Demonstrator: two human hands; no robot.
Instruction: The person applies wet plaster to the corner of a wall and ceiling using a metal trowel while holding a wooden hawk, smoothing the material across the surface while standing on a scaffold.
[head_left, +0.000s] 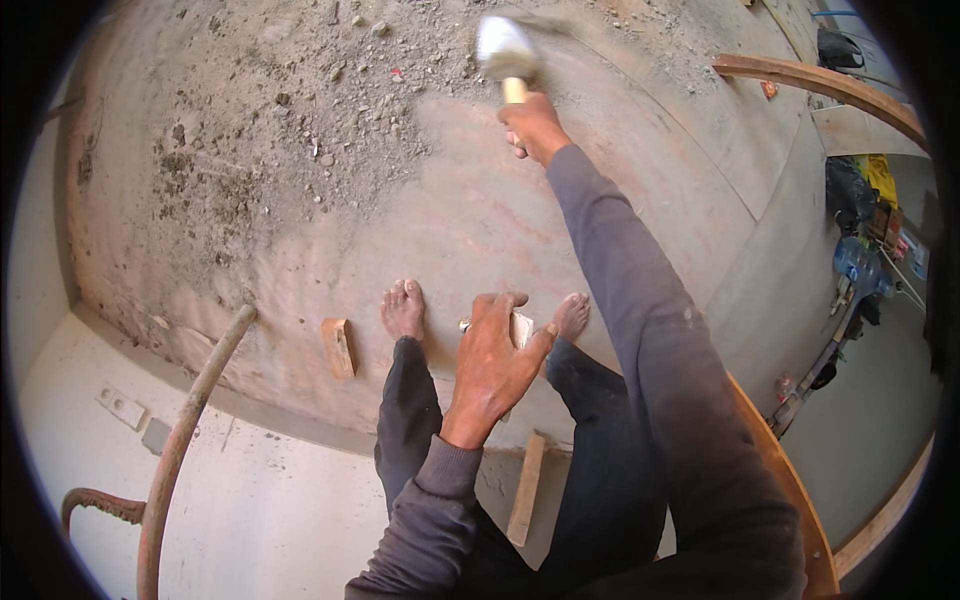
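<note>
My right hand (536, 128) reaches far forward, its fingers wrapped round the pale handle of a trowel (505, 45). The trowel's silvery blade is smeared by motion and passes low over the dusty surface, beside loose grey rubble (350, 110). Close to my body, between my bare feet, my left hand (490, 360) is closed with its back upward. A whitish, flat-sided piece (521, 329) shows between its thumb and fingers; its kind cannot be made out, as the hand covers most of it.
A small wood block (339, 348) lies left of my feet, and a wooden strip (527, 490) sits below my left hand. A curved pole (195, 410) rises at lower left. Wooden beams (820, 80) frame the right, with bags and bottles (858, 262) beyond. Sockets (120, 405) are on the white wall.
</note>
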